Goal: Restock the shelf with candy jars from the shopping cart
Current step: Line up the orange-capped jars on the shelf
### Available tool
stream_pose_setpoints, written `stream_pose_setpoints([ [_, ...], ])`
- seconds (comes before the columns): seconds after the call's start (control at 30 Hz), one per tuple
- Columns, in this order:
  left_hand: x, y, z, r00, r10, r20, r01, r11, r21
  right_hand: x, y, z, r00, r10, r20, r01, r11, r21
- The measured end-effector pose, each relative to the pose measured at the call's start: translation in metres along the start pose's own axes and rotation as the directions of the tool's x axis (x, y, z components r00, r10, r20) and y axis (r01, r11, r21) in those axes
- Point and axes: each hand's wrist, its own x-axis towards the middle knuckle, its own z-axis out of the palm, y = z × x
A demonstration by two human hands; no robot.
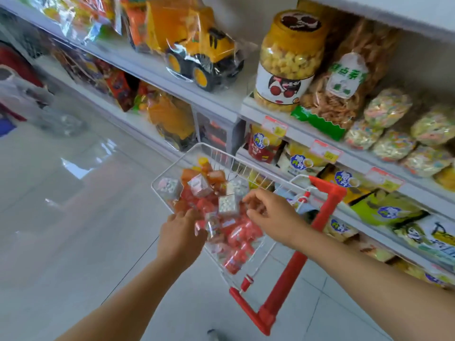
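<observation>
Now we have both grips down at the shopping cart [221, 158], a small white wire one with a red handle [285, 284], which stands on the pale tiled floor [73, 193] just beside the shelf [299, 136]. Its basket is filled with candy jars [199, 187] in a loose heap: clear cube-shaped ones with white balls inside lie on top toward the far end, while red and orange ones are packed under and around them. Our left grip [182, 232] reaches in over the near left rim, back of the hand up, its fingertips down among the jars at a clear one. They are partly hidden, so we cannot tell whether they hold it or only touch it. Our right grip [268, 212] hovers above the right side of the basket, fingers loosely curled and thumb apart, with nothing between them. A clear cube of white balls [227, 205] lies just beside its fingertips, to their left. On the shelf above the cart stand a big jar of yellow puffs [288, 62], bags of snacks [344, 99] and, further left, a wrapped yellow toy truck [204, 55].
</observation>
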Motion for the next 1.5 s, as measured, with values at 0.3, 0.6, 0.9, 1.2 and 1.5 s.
stream_pose_setpoints([
  [0.3, 0.042, -0.08, 0.032, 0.979, -0.026, 0.203, -0.003, 0.99, 0.141, 0.063, 0.024, 0.091, 0.921, 0.291, 0.257, -0.234, 0.944, -0.232],
  [0.6, 0.044, -0.099, 0.045, 0.995, 0.018, 0.1, -0.026, 0.997, 0.073, 0.088, 0.036, 0.154, 0.9, 0.37, 0.23, -0.269, 0.887, -0.375],
  [0.9, 0.054, -0.073, 0.041, 0.977, -0.214, 0.024, 0.207, 0.907, -0.366, 0.098, 0.036, 0.121, 0.946, 0.218, 0.24, -0.216, 0.976, -0.037],
  [1.2, 0.09, -0.037, 0.036, 0.852, -0.373, 0.367, 0.481, 0.278, -0.832, 0.115, 0.019, 0.09, 0.957, -0.079, 0.279, 0.013, 0.973, 0.23],
  [1.5, 0.092, -0.04, 0.036, 0.84, -0.514, 0.177, 0.409, 0.384, -0.828, 0.115, 0.071, 0.076, 0.883, 0.054, 0.467, 0.145, 0.913, -0.38],
])
